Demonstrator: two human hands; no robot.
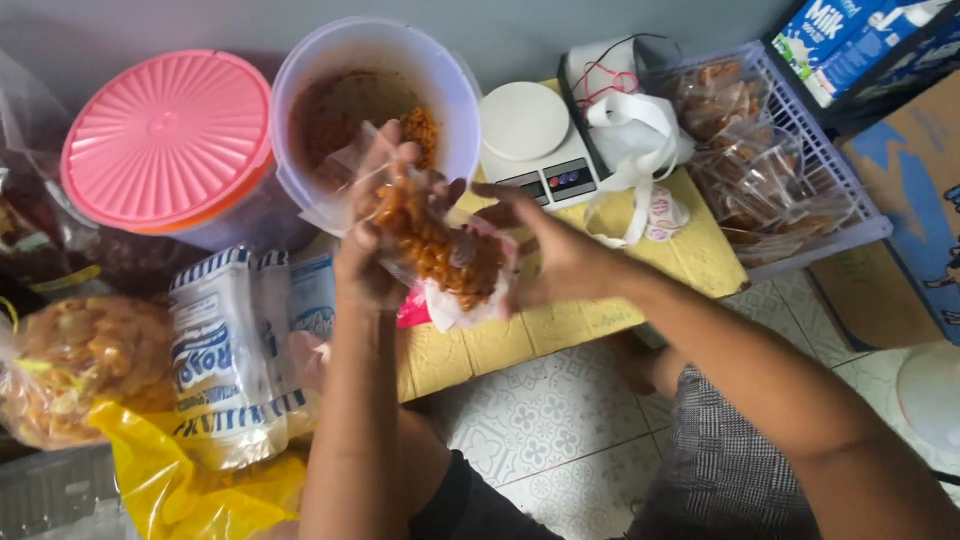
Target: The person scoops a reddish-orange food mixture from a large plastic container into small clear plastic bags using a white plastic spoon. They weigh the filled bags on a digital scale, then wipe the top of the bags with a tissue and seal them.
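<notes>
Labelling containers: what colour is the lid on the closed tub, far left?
Pink, with ribbed lines radiating from its centre; the lid shows clearly in the head view.

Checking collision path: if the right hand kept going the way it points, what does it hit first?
The right hand points left, already touching the snack bag; past it, the left hand. Depth unclear.
</notes>
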